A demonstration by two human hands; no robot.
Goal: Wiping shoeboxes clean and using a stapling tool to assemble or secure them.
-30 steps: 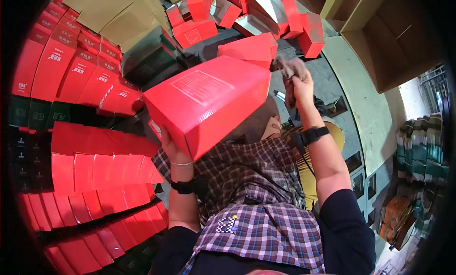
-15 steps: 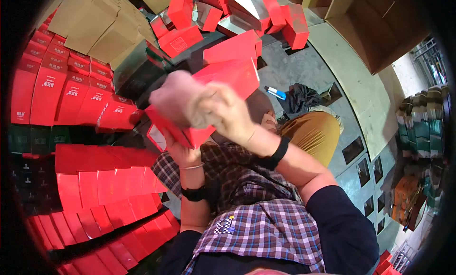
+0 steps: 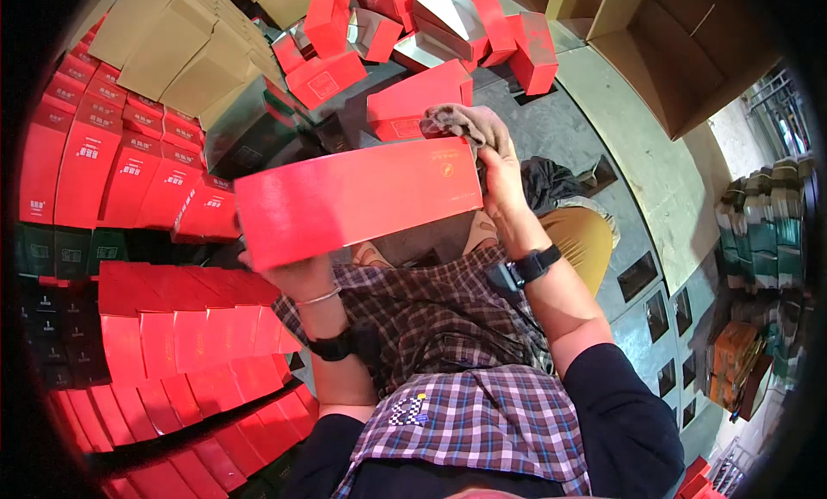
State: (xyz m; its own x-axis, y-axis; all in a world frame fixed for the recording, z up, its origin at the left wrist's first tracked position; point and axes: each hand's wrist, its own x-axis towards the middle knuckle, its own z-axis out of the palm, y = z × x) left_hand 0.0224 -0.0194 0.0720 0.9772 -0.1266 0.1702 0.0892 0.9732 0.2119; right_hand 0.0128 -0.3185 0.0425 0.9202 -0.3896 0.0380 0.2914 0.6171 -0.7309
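A long red carton box (image 3: 357, 202) is held up across my lap, one broad face toward me and its right end slightly higher. My left hand (image 3: 297, 277) grips its lower left end, the fingers partly hidden behind the carton. At the other end, my right hand (image 3: 502, 179) is closed on a crumpled greyish-pink cloth (image 3: 468, 124). That hand and the cloth are against the box's right edge; whether its fingers also grip the carton I cannot tell. Another red box (image 3: 418, 99) lies just beyond the held one.
Jumbled red boxes (image 3: 327, 77), some open, lie at the far side. Stacked red boxes (image 3: 133, 172) and rows of them (image 3: 207, 340) fill my left, below brown cartons (image 3: 168, 47). A dark green box (image 3: 258, 129) stands nearby. An open brown carton (image 3: 680, 60) sits far right.
My right hand and the cloth have moved from over the box to its right end. The box has turned lengthwise, broad face toward me, and my left hand has shifted left with it.
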